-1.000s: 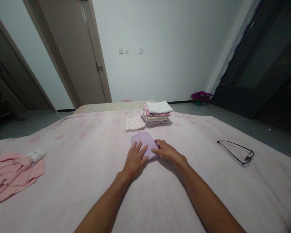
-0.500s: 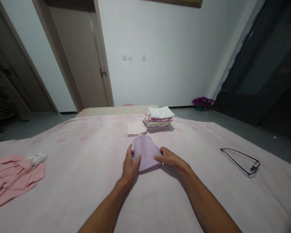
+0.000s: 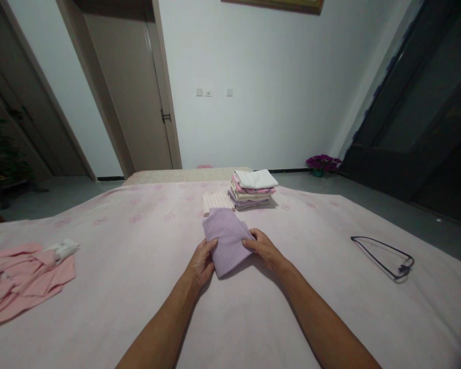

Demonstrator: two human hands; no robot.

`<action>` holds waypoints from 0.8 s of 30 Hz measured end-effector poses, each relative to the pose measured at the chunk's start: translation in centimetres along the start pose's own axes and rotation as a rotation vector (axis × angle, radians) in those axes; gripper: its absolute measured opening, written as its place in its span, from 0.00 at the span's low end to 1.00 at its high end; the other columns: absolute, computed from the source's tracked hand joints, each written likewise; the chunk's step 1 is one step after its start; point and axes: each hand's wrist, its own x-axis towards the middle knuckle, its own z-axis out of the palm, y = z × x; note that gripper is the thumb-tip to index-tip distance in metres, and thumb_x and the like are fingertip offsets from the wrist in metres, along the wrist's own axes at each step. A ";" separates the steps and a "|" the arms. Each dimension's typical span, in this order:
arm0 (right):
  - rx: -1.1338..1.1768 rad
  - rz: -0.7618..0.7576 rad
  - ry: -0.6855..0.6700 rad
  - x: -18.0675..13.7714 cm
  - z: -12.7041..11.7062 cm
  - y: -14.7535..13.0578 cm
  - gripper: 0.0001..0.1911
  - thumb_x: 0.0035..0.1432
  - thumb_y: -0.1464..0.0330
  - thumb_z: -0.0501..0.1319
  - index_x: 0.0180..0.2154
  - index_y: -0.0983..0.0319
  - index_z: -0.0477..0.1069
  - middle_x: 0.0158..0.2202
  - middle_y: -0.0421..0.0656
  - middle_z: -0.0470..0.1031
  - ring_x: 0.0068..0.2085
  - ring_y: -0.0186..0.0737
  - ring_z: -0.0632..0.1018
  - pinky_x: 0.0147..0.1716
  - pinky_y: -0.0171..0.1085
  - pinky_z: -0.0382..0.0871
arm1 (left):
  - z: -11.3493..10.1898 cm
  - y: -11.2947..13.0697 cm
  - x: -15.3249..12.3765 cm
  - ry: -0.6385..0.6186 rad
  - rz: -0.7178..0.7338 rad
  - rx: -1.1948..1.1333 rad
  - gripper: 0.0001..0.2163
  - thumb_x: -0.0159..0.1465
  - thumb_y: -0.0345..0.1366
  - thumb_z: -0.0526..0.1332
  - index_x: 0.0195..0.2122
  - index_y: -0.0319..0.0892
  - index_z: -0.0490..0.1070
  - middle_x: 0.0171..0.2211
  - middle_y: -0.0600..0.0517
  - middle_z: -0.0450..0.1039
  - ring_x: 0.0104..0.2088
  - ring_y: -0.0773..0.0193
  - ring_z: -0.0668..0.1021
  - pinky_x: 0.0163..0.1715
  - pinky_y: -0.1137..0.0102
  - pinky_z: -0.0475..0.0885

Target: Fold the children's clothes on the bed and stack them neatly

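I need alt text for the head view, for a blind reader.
The left hand and right hand grip a folded lilac garment by its sides over a pale pink bedsheet. Behind it lie a striped folded cloth and a stack of folded clothes; a pink garment lies at left, a black hanger at right.

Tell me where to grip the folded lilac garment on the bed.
Grip the folded lilac garment at its two side edges, from left and right, as the left hand and right hand do. It is a limp, layered rectangle; holding both sides should keep the folds together.
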 end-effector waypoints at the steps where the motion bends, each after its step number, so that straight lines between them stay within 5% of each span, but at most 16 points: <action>1: 0.042 0.017 0.006 -0.1 0.2 0.0 0.30 0.42 0.57 0.71 0.45 0.61 0.67 0.43 0.47 0.75 0.46 0.48 0.76 0.44 0.42 0.70 | 0.0 0.1 -0.1 0.006 0.009 -0.004 0.24 0.55 0.35 0.71 0.53 0.38 0.71 0.48 0.42 0.80 0.50 0.49 0.81 0.49 0.57 0.79; 8: 0.217 0.134 -0.232 -1.3 0.8 -0.6 0.36 0.45 0.54 0.71 0.53 0.60 0.68 0.49 0.49 0.77 0.44 0.46 0.78 0.39 0.41 0.73 | -0.8 0.2 0.1 0.033 0.086 0.051 0.29 0.51 0.36 0.74 0.53 0.38 0.69 0.48 0.41 0.79 0.45 0.52 0.82 0.46 0.60 0.79; 14: 0.193 0.021 -0.154 -0.8 2.8 -1.4 0.33 0.44 0.60 0.71 0.53 0.63 0.71 0.46 0.48 0.79 0.41 0.44 0.77 0.33 0.36 0.71 | -4.8 2.0 0.3 0.207 0.200 0.448 0.30 0.60 0.42 0.67 0.61 0.40 0.61 0.52 0.37 0.76 0.45 0.55 0.82 0.44 0.61 0.77; 19: 0.286 -0.039 -0.112 3.9 4.1 -3.8 0.26 0.44 0.63 0.71 0.47 0.62 0.73 0.40 0.42 0.78 0.36 0.38 0.75 0.32 0.35 0.72 | -9.2 3.2 0.2 0.468 0.443 0.931 0.26 0.63 0.41 0.60 0.62 0.42 0.63 0.52 0.40 0.75 0.48 0.56 0.80 0.52 0.58 0.73; 24: 0.506 -0.165 0.033 11.8 5.1 -7.1 0.20 0.46 0.64 0.70 0.43 0.58 0.71 0.35 0.38 0.77 0.33 0.35 0.74 0.28 0.32 0.72 | -10.3 2.9 0.7 0.452 0.473 1.044 0.23 0.62 0.41 0.58 0.58 0.40 0.68 0.47 0.44 0.78 0.44 0.57 0.80 0.49 0.61 0.74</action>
